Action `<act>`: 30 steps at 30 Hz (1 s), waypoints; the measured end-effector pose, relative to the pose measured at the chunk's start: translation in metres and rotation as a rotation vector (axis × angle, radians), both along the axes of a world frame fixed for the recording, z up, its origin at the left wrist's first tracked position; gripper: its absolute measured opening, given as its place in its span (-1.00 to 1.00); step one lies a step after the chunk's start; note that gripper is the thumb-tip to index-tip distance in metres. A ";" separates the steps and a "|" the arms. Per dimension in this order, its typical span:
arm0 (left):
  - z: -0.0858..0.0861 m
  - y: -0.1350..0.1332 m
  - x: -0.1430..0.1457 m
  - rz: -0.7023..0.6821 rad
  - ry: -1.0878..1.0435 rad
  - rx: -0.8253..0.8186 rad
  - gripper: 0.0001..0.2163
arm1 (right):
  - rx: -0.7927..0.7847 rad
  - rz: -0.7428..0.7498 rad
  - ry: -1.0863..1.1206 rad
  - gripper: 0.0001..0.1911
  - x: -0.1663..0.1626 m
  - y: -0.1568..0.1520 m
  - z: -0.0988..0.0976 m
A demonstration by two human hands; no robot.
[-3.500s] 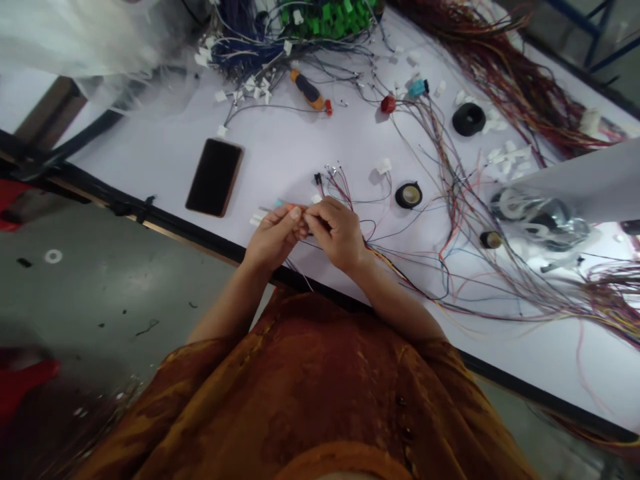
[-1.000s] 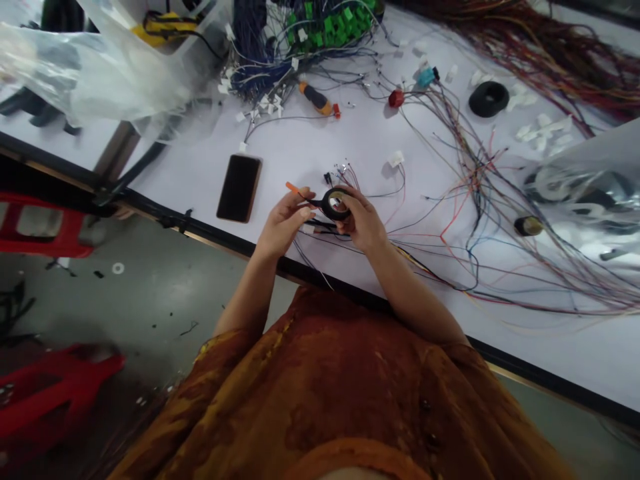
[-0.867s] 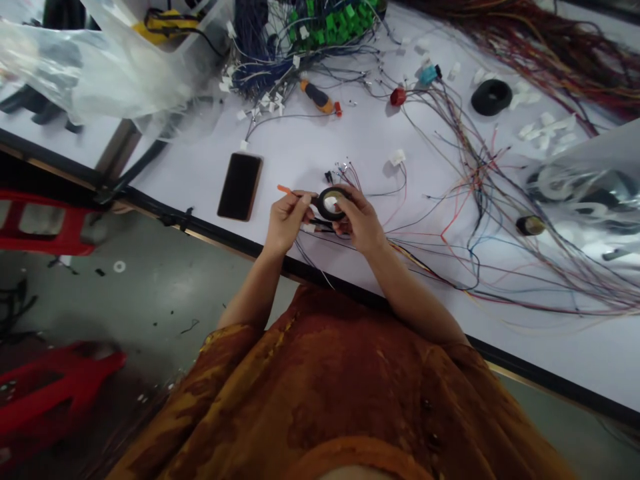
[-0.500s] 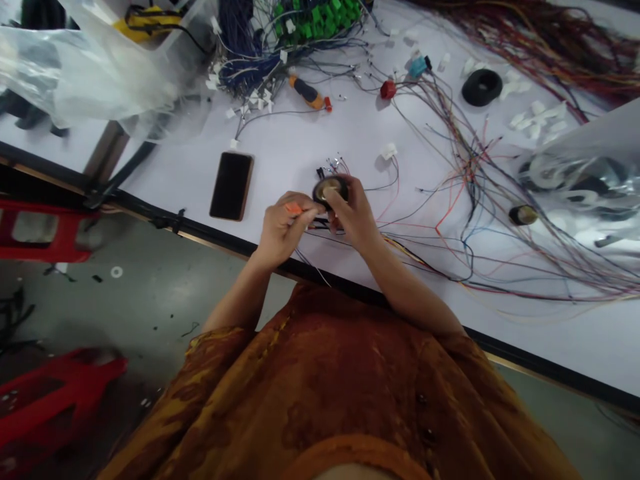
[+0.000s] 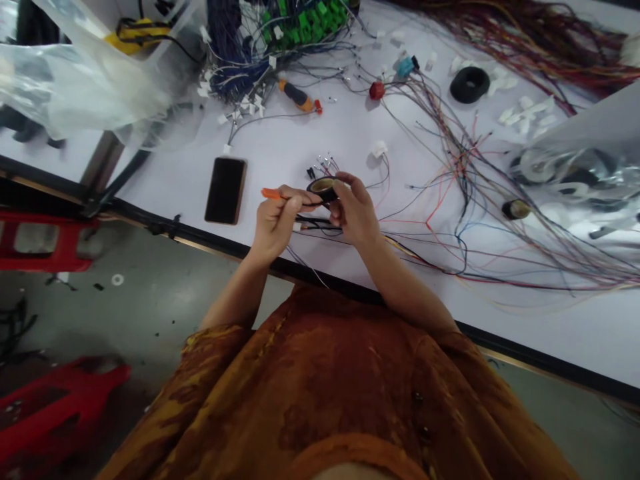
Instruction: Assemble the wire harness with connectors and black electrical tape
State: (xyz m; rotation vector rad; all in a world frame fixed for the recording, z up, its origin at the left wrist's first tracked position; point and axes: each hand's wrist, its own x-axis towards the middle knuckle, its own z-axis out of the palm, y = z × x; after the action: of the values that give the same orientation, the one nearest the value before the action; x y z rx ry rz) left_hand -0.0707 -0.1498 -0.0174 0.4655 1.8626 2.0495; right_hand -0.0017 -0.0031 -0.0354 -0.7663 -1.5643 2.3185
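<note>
My right hand (image 5: 356, 212) grips a roll of black tape (image 5: 325, 195) by its right side, with the tan inner ring tilted upward. Close beside it, my left hand (image 5: 273, 223) pinches its thumb and fingers at the roll's left edge. A small orange piece (image 5: 271, 193) sticks out of the left fist; whether it is a connector or a tool end I cannot make out. Dark wires (image 5: 320, 223) with a white connector (image 5: 297, 227) run below the fingers. Just beyond the roll lie loose wire ends with metal tips (image 5: 327, 162).
A phone (image 5: 225, 191) lies left of my hands. Further back are an orange-grey screwdriver (image 5: 296, 96), a red connector (image 5: 377, 91), a blue connector (image 5: 405, 66) and green connectors (image 5: 305, 27). Wires spread to the right, near another black roll (image 5: 469, 85) and a plastic bag (image 5: 585, 167).
The tape roll has tilted more edge-on, and my right thumb has moved off its centre to its rim. My left hand and the orange piece have shifted left. The whole view has shifted slightly.
</note>
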 end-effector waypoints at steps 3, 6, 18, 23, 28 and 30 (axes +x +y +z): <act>-0.014 0.002 -0.004 0.136 -0.152 0.122 -0.65 | -0.202 -0.013 -0.053 -0.65 -0.002 0.011 -0.002; -0.033 0.006 -0.009 0.084 -0.255 0.191 -0.65 | -0.227 -0.045 -0.046 -0.61 0.012 0.015 -0.010; -0.029 0.021 -0.009 -0.028 -0.208 0.075 -0.72 | 0.586 0.182 0.160 -0.60 0.050 0.001 -0.011; -0.009 0.009 -0.002 -0.142 -0.087 0.025 -0.72 | 0.823 0.230 0.246 -0.84 0.050 -0.004 -0.002; -0.001 0.006 0.009 -0.267 0.326 -0.018 -0.75 | 0.261 0.137 0.074 -0.59 0.008 0.023 -0.004; -0.010 0.010 0.007 -0.158 0.228 0.046 -0.73 | 0.139 0.184 0.055 -0.57 0.001 0.030 -0.009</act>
State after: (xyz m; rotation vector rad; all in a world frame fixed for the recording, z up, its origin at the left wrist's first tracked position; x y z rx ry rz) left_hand -0.0633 -0.1401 -0.0272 0.8623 1.8371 2.0074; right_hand -0.0008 0.0271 -0.0444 -0.5424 -1.8171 2.3011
